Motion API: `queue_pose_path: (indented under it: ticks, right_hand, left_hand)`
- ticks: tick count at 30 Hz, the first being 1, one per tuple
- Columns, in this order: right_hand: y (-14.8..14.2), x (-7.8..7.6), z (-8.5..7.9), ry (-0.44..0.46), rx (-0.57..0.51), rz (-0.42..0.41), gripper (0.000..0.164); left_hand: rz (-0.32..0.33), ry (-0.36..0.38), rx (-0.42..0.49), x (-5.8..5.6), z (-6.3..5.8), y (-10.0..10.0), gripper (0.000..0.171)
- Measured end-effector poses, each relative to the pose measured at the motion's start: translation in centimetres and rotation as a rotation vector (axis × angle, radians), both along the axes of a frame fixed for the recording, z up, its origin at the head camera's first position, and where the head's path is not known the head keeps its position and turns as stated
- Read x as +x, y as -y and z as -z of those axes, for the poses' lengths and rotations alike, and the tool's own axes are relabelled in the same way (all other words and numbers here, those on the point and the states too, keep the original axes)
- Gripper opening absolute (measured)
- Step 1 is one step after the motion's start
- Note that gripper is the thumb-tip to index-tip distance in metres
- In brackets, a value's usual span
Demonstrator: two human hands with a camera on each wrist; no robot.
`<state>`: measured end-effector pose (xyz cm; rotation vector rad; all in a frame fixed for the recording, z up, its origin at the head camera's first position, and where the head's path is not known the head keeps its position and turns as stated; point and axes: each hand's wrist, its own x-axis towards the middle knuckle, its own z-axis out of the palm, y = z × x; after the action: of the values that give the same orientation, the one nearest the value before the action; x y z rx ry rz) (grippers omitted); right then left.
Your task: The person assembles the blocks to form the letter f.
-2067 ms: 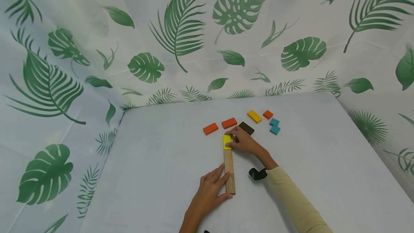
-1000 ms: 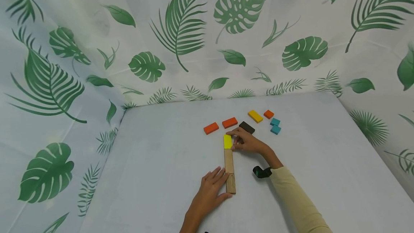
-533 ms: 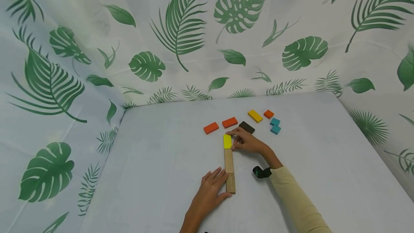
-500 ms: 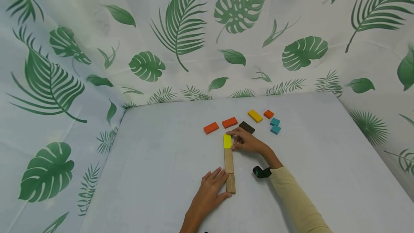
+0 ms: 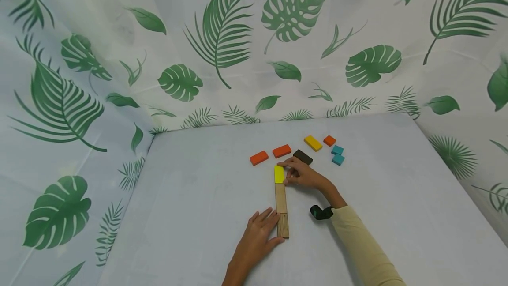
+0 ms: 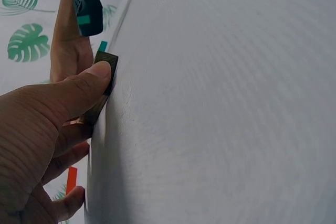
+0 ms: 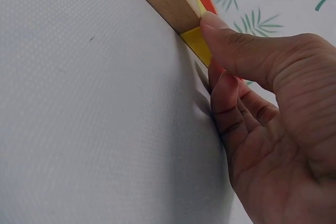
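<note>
Three flat blocks lie end to end in a straight row on the white table, in the head view. At the far end is a bright yellow block (image 5: 279,174), then a light wooden block (image 5: 280,197), and nearest a darker wooden block (image 5: 283,225). My left hand (image 5: 255,237) holds the darker one, thumb at its near end and index finger by its far end; the left wrist view shows this thumb-and-finger grip. My right hand (image 5: 303,174) pinches the yellow block, index finger at its far end and thumb at its near right corner.
Beyond the row lie two orange-red blocks (image 5: 259,157), a black block (image 5: 303,156), an amber block (image 5: 313,142), a small orange piece (image 5: 330,140) and two small blue pieces (image 5: 338,159). Leaf-printed cloth (image 5: 230,25) walls the table's back and sides.
My right thumb has moved off the yellow block's top to its right side, and the right wrist has shifted a little right. My left fingertips have drawn back slightly. The row stays put.
</note>
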<state>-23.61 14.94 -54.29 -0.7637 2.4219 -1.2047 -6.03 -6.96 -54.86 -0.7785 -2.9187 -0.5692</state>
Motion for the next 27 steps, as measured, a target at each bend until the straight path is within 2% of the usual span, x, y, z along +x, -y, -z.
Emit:
queue_pose_path:
  ticks: [20,23,27]
  right_hand:
    - [-0.1,-0.3,0.5,-0.001,-0.006,-0.006,0.059]
    - [-0.2,-0.4,0.8,-0.005,-0.025,0.014,0.058]
    - [-0.4,-0.4,1.3,-0.006,-0.084,0.081,0.050]
  left_hand:
    - [-0.011,-0.015,-0.007,0.1,-0.1,0.0,0.062]
    - [-0.016,-0.004,0.002,0.1,-0.1,-0.1,0.063]
    - [-0.026,-0.002,0.035,-0.1,0.0,-0.1,0.065]
